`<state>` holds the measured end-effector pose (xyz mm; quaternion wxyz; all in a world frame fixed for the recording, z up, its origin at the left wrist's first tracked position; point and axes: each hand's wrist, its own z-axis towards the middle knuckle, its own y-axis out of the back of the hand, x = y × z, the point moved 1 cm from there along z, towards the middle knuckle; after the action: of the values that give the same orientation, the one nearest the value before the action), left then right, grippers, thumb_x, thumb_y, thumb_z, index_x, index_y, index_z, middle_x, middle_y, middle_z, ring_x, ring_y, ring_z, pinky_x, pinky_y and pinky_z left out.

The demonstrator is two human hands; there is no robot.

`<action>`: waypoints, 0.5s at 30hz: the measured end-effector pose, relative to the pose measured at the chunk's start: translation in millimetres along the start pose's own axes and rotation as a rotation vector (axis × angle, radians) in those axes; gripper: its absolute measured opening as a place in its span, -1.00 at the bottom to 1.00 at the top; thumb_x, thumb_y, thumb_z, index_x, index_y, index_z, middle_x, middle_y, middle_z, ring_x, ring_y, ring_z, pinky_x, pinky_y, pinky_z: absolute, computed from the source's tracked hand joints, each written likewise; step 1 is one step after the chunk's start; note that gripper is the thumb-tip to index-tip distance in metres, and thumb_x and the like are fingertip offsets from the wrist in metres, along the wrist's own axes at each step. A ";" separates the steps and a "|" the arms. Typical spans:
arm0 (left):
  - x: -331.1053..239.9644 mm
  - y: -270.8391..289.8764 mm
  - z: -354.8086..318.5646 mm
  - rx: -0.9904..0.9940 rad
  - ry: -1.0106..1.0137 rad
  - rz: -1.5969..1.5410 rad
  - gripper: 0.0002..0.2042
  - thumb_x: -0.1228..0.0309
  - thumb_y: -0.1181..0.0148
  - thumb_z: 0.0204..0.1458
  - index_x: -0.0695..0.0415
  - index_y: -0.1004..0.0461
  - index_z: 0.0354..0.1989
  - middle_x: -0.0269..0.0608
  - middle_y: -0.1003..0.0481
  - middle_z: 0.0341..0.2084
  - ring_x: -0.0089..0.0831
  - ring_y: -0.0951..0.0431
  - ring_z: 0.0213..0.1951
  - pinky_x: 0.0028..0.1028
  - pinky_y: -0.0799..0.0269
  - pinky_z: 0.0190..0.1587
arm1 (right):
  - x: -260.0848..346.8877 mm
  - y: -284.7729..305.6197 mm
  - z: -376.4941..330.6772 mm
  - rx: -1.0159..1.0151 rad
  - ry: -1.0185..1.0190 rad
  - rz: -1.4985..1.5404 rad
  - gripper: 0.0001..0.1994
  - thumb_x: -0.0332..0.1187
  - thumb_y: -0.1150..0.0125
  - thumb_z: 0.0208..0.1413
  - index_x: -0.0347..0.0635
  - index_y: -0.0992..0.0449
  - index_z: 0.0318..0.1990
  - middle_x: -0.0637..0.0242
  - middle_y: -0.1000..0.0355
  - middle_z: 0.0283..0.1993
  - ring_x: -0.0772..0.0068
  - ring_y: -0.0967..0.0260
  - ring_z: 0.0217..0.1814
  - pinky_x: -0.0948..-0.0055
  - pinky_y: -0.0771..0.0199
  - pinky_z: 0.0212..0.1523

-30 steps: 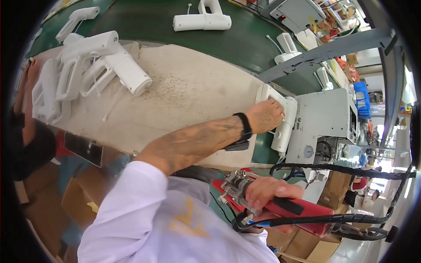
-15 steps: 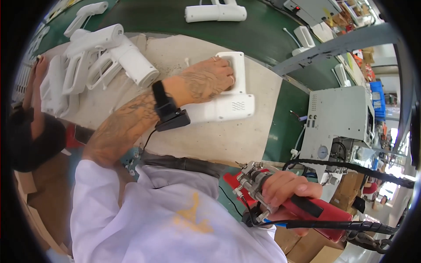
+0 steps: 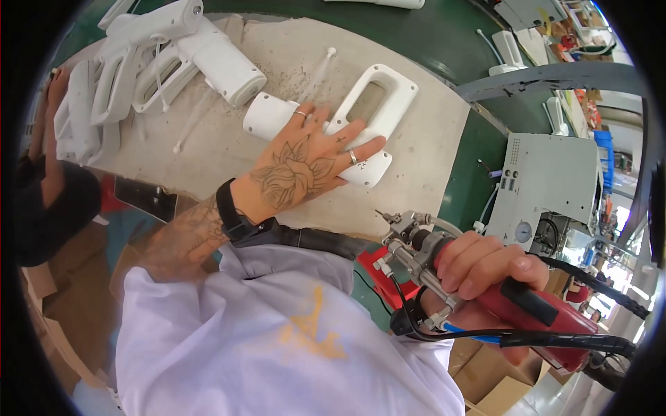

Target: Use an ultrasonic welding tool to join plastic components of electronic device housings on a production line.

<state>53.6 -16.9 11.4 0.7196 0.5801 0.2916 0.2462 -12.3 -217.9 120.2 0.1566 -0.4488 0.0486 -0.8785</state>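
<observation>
My left hand lies flat with fingers spread on a white plastic housing that rests on the beige work mat. The housing has a handle-shaped loop with a grey window. My right hand is closed around a red powered hand tool with a metal nozzle head and black hoses, held below the mat's near edge, apart from the housing.
Several more white housings are piled at the mat's far left. A grey metal machine box stands to the right on the green table. Another person's arm is at the left edge. Cardboard boxes sit below.
My left hand has drawn the white housing from the right side of the mat toward the middle and turned it. My right hand has raised the red tool closer to the mat.
</observation>
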 end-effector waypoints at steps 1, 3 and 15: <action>1.3 -4.1 -0.7 0.046 0.032 -0.020 -0.30 0.07 -0.23 0.05 -0.21 -0.12 0.39 -0.24 -0.31 0.11 -0.10 -0.34 0.07 -0.07 -0.23 0.19 | -1.2 -2.7 3.1 -0.004 0.020 -0.017 -0.29 0.23 -0.22 0.09 -0.28 -0.25 0.04 0.26 -0.36 -0.51 0.35 -0.31 -0.60 0.42 -0.35 -0.56; 0.9 -11.2 -4.1 0.025 0.030 -0.026 -0.28 0.04 -0.22 0.05 -0.21 -0.09 0.40 -0.25 -0.30 0.11 -0.13 -0.36 0.02 -0.10 -0.26 0.13 | 1.3 -8.3 10.2 0.011 -0.001 -0.012 -0.35 0.16 -0.21 0.14 -0.28 -0.26 0.05 0.24 -0.36 -0.46 0.34 -0.32 -0.57 0.41 -0.37 -0.52; 2.1 -13.6 -4.7 -0.006 0.018 0.038 -0.25 -0.02 -0.19 0.05 -0.17 -0.07 0.42 -0.24 -0.30 0.06 -0.21 -0.41 -0.11 -0.20 -0.37 -0.06 | -19.5 -13.5 28.2 0.047 0.051 0.017 -0.25 0.33 -0.17 0.06 -0.34 -0.35 -0.05 0.28 -0.28 -0.51 0.38 -0.25 -0.59 0.43 -0.25 -0.57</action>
<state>52.0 -14.9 -2.9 0.7139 0.5811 0.2864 0.2658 18.0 -197.4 124.8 0.1735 -0.4220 0.0358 -0.8891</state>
